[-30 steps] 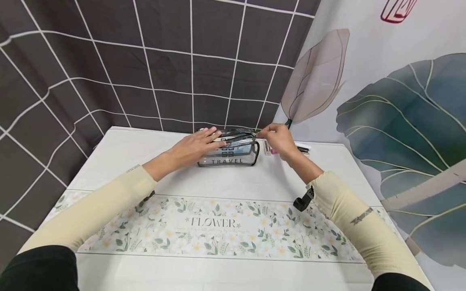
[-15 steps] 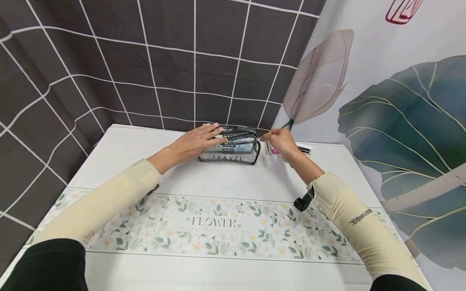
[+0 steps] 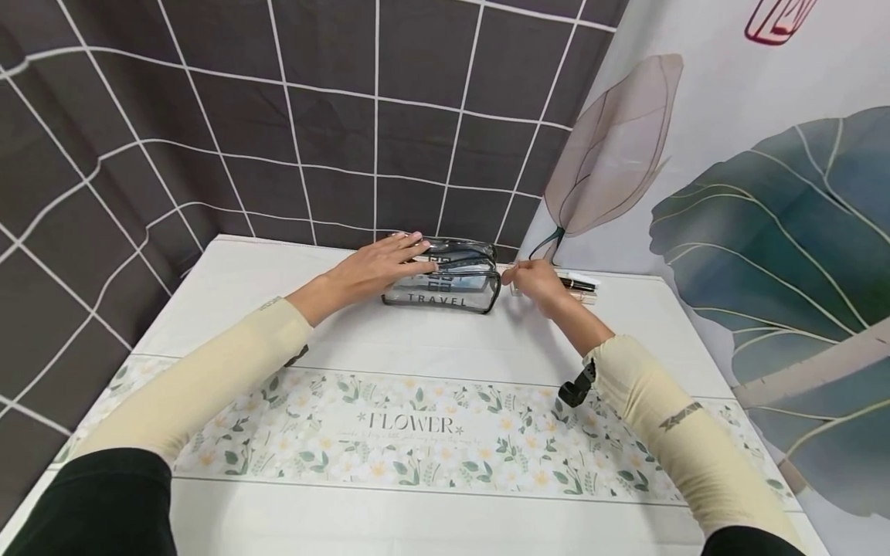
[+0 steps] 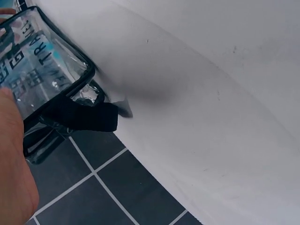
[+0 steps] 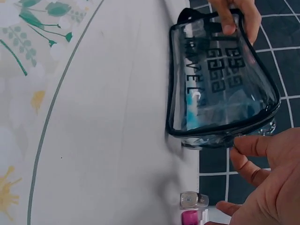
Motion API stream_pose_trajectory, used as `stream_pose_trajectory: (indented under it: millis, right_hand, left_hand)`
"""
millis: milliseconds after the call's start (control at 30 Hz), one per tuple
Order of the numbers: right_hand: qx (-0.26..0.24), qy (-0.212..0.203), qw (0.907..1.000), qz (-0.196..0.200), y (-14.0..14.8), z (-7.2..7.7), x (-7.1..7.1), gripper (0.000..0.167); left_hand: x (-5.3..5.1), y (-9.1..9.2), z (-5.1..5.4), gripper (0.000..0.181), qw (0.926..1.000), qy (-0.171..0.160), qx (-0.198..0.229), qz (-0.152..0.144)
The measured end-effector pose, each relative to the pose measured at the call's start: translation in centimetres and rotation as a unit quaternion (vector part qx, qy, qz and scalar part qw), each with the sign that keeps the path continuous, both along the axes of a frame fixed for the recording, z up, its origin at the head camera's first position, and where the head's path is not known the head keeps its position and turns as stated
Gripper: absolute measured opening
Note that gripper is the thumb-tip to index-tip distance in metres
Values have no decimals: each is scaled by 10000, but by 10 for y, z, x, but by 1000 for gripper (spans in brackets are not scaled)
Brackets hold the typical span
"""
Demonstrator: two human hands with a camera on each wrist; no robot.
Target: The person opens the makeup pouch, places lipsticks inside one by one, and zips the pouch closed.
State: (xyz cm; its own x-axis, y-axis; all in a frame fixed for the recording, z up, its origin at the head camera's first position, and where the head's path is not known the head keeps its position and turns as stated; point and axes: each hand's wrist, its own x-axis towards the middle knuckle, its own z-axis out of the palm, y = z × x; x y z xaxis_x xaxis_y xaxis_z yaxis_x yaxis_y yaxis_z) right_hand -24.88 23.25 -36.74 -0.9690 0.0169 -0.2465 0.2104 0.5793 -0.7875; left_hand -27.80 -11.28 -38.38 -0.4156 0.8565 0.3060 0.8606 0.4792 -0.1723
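Clear plastic boxy pouch [image 3: 455,284], black-trimmed, lettered TRAVEL: on the white, flower-banded surface [image 3: 334,340], between both hands.
Left hand [image 3: 378,270]: at the pouch's upper left, thumb and fingers holding its edge.
Right hand [image 3: 538,286]: at the pouch's right end, fingers narrow, pinching a part too small to identify.
Slim black stick [image 3: 577,284]: right of the pouch.
Dark white-gridded backdrop [image 3: 334,131]: behind the pouch.

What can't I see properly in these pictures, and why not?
What the right hand pinches on the clear pouch: right wrist view, finger and thumb hide it.
The blue thing inside: right wrist view, blurry behind plastic and letters.
The pink thing: right wrist view, bottom edge cuts it off.
The left hand: left wrist view, left edge cuts off most of it.
The tiny writing under FLOWER: head view, too small.
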Motion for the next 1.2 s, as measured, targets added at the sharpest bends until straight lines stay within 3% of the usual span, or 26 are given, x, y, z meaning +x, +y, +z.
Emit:
stream_pose_trajectory:
  millis: [400,667,833,1000,1100,1200]
  right_hand:
    - [305,153,9994,7,4,-13,-2,44]
    - [436,147,9989,97,4,-14,-2,42]
    - [499,203,9983,201,5,-14,0,38]
    - [434,94,9985,328,9,-10,1,35]
    - [542,144,9976,415,13,-7,2,34]
    - [953,388,9938,416,19,-4,5,35]
  left_hand:
    - [-1,0,1,65,9998,-205,24,-43]
    - [3,3,4,46,9985,-511,171,63]
    - [6,6,2,46,9900,-1142,791,233]
    - [10,8,5,51,9741,-1600,1460,646]
    - [13,8,11,50,9673,-1668,1700,874]
    - [13,7,14,50,9688,-1500,1698,1006]
